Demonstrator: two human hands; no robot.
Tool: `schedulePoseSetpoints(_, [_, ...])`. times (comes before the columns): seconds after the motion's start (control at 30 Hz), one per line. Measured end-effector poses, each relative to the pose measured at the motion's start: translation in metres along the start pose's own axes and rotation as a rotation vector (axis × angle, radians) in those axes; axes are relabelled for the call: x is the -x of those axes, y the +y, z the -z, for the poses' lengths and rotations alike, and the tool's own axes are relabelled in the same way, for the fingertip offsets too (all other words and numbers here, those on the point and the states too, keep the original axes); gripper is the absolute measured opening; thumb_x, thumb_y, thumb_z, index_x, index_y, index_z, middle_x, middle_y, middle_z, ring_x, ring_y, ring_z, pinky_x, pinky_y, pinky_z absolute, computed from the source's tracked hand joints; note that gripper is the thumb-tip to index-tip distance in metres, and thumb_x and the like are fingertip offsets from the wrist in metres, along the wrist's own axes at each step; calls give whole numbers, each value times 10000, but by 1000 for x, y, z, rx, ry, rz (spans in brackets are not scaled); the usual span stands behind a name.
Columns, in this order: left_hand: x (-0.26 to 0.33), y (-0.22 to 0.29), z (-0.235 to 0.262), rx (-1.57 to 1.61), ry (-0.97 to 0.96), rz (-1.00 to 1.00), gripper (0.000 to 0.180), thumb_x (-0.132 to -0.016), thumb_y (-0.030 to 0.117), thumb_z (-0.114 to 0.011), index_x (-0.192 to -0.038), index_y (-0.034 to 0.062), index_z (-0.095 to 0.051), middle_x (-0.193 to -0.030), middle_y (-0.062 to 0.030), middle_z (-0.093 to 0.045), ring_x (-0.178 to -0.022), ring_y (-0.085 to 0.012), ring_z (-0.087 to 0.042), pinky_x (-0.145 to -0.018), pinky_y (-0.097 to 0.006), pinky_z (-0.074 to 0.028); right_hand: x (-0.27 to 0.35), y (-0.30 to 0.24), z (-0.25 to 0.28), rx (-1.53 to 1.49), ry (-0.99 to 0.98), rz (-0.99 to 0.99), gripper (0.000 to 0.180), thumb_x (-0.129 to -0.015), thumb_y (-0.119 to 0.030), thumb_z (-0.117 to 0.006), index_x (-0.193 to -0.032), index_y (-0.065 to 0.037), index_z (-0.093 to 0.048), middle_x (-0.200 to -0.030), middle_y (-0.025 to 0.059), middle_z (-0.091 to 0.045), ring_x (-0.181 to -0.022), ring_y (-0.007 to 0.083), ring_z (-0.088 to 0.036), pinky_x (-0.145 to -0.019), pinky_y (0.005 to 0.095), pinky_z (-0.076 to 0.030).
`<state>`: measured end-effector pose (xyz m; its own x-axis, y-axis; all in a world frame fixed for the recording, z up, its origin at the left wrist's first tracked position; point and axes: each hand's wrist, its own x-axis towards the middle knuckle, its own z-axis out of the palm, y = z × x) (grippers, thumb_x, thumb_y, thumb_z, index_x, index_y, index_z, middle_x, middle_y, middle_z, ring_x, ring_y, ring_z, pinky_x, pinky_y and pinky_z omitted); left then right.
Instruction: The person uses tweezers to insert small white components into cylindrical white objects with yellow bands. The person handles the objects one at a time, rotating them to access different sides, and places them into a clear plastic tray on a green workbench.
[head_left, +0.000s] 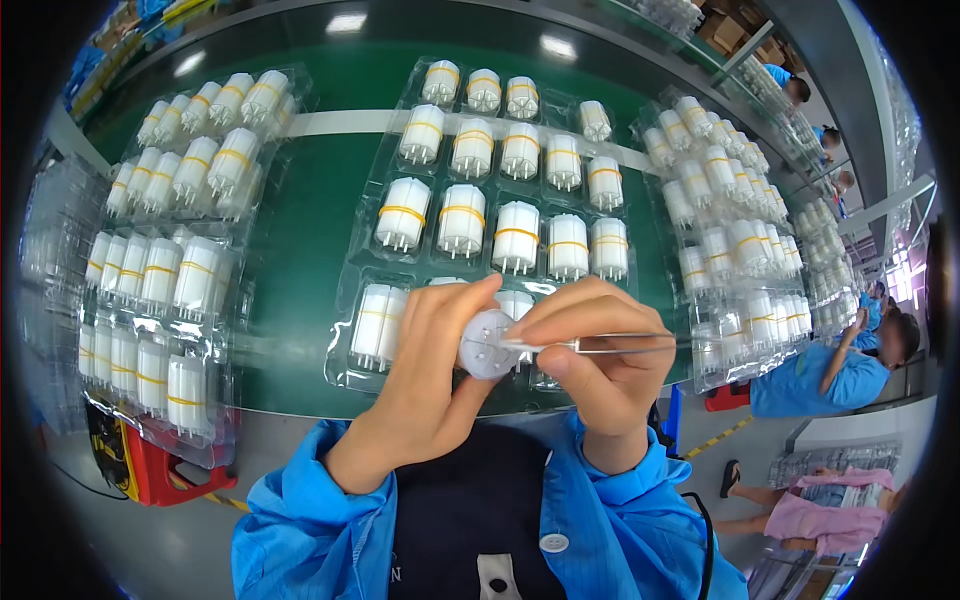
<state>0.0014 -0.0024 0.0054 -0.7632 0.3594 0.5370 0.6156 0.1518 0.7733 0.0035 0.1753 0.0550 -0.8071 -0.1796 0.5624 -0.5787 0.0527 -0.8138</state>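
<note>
Just above the near edge of the table, my left hand [425, 370] is closed around a white cylindrical part [484, 352]. Its round end face, marked with small holes or pins, is turned up toward me. My right hand [605, 355] pinches a slim silver tool that looks like tweezers [640, 343]. The tool lies roughly level, and its pale tip meets the end face of the part; what the tip grips, if anything, is too small to tell. Behind my hands lies a clear plastic tray [352, 262] of white cylinders with yellow bands and metal pins, its near row partly hidden by my fingers.
More trays of banded cylinders are stacked at the left [160, 275] and the right [745, 250]. They sit on a green table [290, 220]. A red stool [170, 475] stands below at left. Co-workers in blue [825, 375] and pink clothing [830, 510] are at the right.
</note>
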Motion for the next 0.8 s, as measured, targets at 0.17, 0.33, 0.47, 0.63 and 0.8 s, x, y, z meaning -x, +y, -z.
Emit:
schedulePoseSetpoints(0.17, [3,2,3,197,-37,60,664,-769,-24,-669,-1375,-55,-400,-1170,-211,-508,-1041,-361,-500,-922,-419,-401,-1,-5,0,14,-36,-40,158,-750,-6,-740,-904,19,-722,-895,152,-699,-782,213,-668,-689,302,-529])
schedulePoseSetpoints(0.33, [0,0,5,178,-67,5,650,-788,11,-664,-1375,-62,-394,-1171,-210,-507,-1032,-361,-495,-918,-417,-399,-5,-2,4,62,-130,29,190,-722,-23,-756,-907,11,-726,-888,135,-702,-767,227,-665,-673,307,-522])
schedulePoseSetpoints(0.47, [-1,-1,5,156,-82,-14,645,-795,29,-660,-1375,-63,-393,-1168,-213,-510,-1026,-365,-487,-918,-415,-396,-7,1,5,95,-159,62,195,-705,-32,-768,-892,4,-726,-881,127,-705,-753,235,-661,-653,309,-514])
schedulePoseSetpoints(0.63, [0,-1,6,191,-95,8,650,-793,34,-660,-1378,-60,-391,-1175,-215,-508,-1029,-367,-484,-922,-418,-393,-4,4,6,35,-125,29,181,-700,-24,-768,-874,1,-724,-872,123,-706,-739,237,-659,-635,311,-508])
schedulePoseSetpoints(0.8, [0,-2,6,183,-89,0,657,-787,24,-661,-1379,-59,-388,-1176,-214,-509,-1036,-368,-484,-928,-419,-392,-6,2,5,82,-141,54,165,-715,-11,-758,-875,7,-724,-874,128,-710,-745,234,-669,-641,305,-519])
